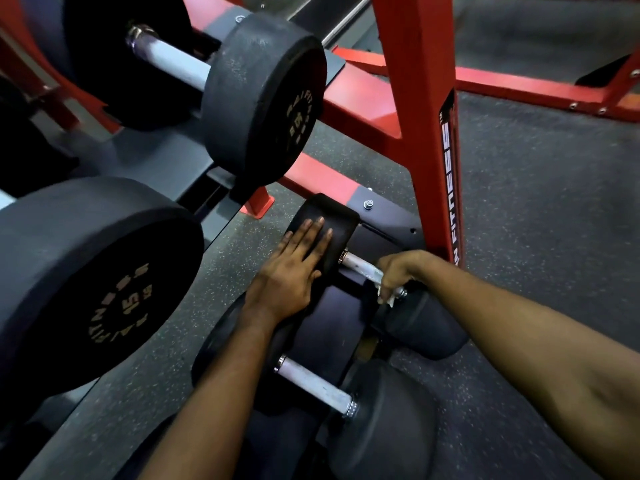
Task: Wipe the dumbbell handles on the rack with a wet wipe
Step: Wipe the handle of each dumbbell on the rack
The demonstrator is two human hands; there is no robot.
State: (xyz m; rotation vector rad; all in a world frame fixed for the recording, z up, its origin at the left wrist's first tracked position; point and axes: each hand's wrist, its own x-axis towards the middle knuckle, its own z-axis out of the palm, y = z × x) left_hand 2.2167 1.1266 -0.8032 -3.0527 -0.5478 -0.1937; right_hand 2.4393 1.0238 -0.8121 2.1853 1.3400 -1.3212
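Right hand seemingly hides most of the wipe.

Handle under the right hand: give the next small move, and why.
Probably slide the right hand and wipe along the handle toward the head that the left hand presses: the right hand grips the handle's near end, and the stretch beyond it lies bare, likely unwiped.

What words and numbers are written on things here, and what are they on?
"FITNESS": on the black sticker on the red rack post, reading upward; the letters before it are unclear.
"15": on the end face of the lower-left dumbbell; the ring of letters round it seems to end in "FITNESS".
Upper dumbbell: gold lettering too blurred to read.
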